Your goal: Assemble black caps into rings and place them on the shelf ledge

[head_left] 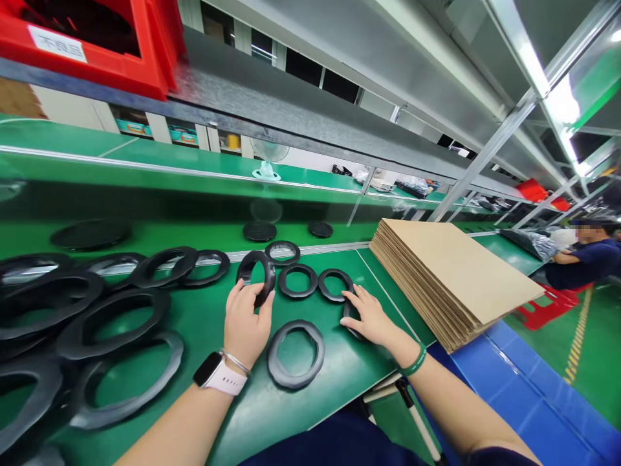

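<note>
My left hand [248,317] grips a black ring [268,277] by its lower edge and holds it tilted up off the green table. My right hand [371,317] is closed over the side of another black ring [350,327], most of which the fingers hide. Touching or nearly touching those fingertips is a flat black ring [324,285]. Between the hands lie two more, a black ring [297,296] and, behind it, a smaller-looking ring [282,261]. Nearer to me rests a larger dark grey ring [276,362], flat on the table.
Many larger black rings [114,323] overlap at the left. A stack of cardboard sheets [460,272] stands right, beside blue boxes [538,395]. A red bin [160,58] sits on the overhead shelf [272,110]. Far right, a person [582,259] sits at the bench.
</note>
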`<state>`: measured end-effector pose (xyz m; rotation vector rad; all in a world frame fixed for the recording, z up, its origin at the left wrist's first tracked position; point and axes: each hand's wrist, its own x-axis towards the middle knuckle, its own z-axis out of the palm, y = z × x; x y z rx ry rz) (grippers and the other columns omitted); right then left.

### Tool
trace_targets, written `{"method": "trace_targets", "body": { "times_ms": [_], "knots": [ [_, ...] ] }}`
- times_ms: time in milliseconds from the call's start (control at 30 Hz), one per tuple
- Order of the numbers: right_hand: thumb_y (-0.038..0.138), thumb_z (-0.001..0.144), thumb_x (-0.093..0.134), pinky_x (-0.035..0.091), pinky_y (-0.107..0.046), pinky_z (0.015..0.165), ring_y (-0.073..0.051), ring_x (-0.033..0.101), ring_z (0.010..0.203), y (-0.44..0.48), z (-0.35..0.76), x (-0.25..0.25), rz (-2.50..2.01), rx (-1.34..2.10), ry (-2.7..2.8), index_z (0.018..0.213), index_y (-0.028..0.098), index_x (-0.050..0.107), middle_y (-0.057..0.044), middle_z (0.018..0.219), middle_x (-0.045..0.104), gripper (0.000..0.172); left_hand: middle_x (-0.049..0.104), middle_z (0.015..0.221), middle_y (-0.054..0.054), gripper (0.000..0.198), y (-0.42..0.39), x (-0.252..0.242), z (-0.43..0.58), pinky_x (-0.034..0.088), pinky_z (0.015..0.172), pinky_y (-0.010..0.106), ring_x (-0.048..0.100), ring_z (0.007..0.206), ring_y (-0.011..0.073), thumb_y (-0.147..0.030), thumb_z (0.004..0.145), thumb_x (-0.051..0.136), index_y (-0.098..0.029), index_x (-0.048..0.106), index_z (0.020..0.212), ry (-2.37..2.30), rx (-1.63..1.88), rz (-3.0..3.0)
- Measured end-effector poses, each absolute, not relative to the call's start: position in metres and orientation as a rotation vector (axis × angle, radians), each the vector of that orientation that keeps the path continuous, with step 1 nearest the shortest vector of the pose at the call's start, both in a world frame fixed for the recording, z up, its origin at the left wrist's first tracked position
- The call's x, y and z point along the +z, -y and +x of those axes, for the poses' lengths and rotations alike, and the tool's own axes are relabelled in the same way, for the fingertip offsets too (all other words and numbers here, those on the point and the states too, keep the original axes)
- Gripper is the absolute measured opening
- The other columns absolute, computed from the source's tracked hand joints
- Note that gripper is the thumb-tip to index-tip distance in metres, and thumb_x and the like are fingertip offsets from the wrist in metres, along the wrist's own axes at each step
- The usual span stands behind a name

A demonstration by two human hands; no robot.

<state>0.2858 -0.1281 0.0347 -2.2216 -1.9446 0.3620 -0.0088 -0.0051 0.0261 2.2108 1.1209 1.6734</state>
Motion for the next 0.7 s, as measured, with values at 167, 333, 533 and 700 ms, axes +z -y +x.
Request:
{"method": "trace_targets", "body": {
  "times_ms": [167,333,533,700],
  "knots": [
    [0.072,0.090,0.054,0.012,-0.058,0.124,-0.033,-0.005,0.154,0.117,0.218,0.033,-2.159,0.329,1.991,0.156,0.026,0.034,-0.010,0.167,-0.007,0.083,0.069,0.094,0.006,0.012,0.025,0.045,-0.015,0.040,0.114,0.052,0.066,0.092,0.0214,-0.016,0.093,0.059,-0.018,0.059,0.104,-0.983,1.774,2.283],
    [0.061,0.091,0.061,0.016,-0.062,0.123,-0.035,0.001,0.154,0.111,0.183,0.029,-1.894,0.515,2.076,0.155,0.020,0.035,-0.014,0.166,0.011,0.080,0.071,0.098,0.005,0.023,0.064,0.060,-0.014,0.032,0.119,0.054,0.068,0.095,0.0191,-0.005,0.089,0.054,-0.018,0.059,0.107,-0.644,1.666,2.379],
    [0.054,0.093,0.061,0.024,-0.056,0.124,-0.031,0.031,0.148,0.023,0.200,0.049,-1.593,0.351,2.094,0.138,0.024,0.059,-0.011,0.150,0.048,0.053,0.073,0.099,0.009,0.038,0.094,0.057,-0.006,0.034,0.118,0.052,0.068,0.102,0.0204,-0.001,0.082,0.044,-0.015,0.060,0.114,-0.277,1.583,2.417],
    [0.061,0.091,0.060,0.023,-0.058,0.122,-0.032,0.026,0.150,-0.067,0.213,0.053,-1.557,0.350,2.155,0.136,0.019,0.060,-0.013,0.147,0.051,0.061,0.072,0.093,0.008,0.040,0.087,0.051,-0.001,0.041,0.114,0.052,0.067,0.092,0.0203,0.000,0.078,0.044,-0.015,0.059,0.111,-0.317,1.538,2.402]
  ]
}}
